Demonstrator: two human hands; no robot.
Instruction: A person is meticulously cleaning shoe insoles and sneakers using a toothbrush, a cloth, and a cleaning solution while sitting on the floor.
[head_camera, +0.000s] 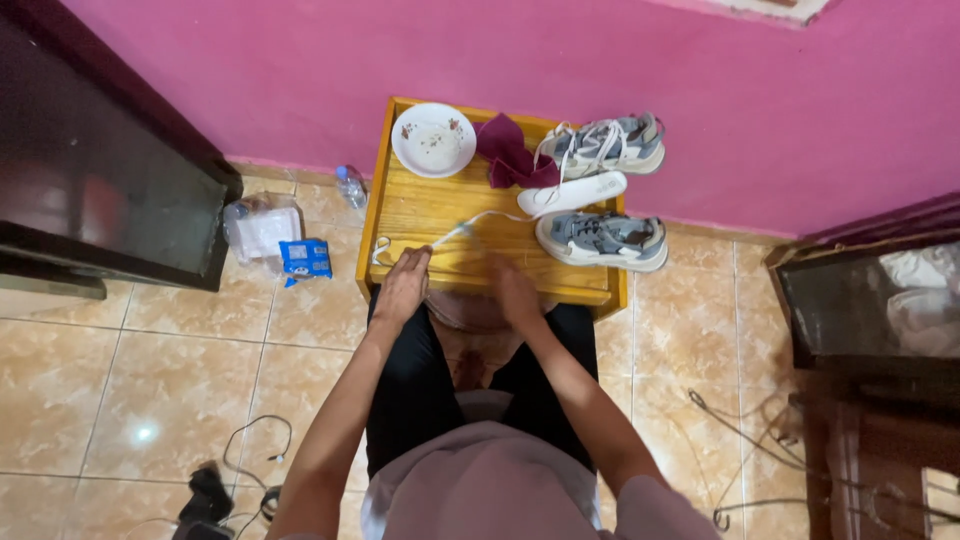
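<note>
Hands meet at the near edge of a small wooden table (420, 215) set against a pink wall (300, 80). The left hand (403, 285) rests on the table with fingers curled down onto a white shoelace (455, 232); it seems to pinch the lace, though the fingertips are too small to make out for certain. The right hand (516, 290) is blurred, and I cannot tell whether it is closed on the lace or open just beside it. The lace runs in a loop from the left table edge, under the left hand, and up toward the middle of the table, where its far end blurs out.

Further back on the table lie a grey shoe (603, 240) near the right edge, a white insole (572, 193) just behind it, and a second grey shoe (605, 145) by the wall, its laces loose. A maroon cloth (508, 152) sits between that shoe and a white plate (433, 139) with dark specks.

On the tiled floor left of the table lie a small blue packet (306, 258) with white print too small to read, a clear plastic bag (262, 228) holding something white, and a clear bottle (351, 187) by the wall. Dark cabinets are cut off at both sides, and cables (250, 450) trail at the lower left.
</note>
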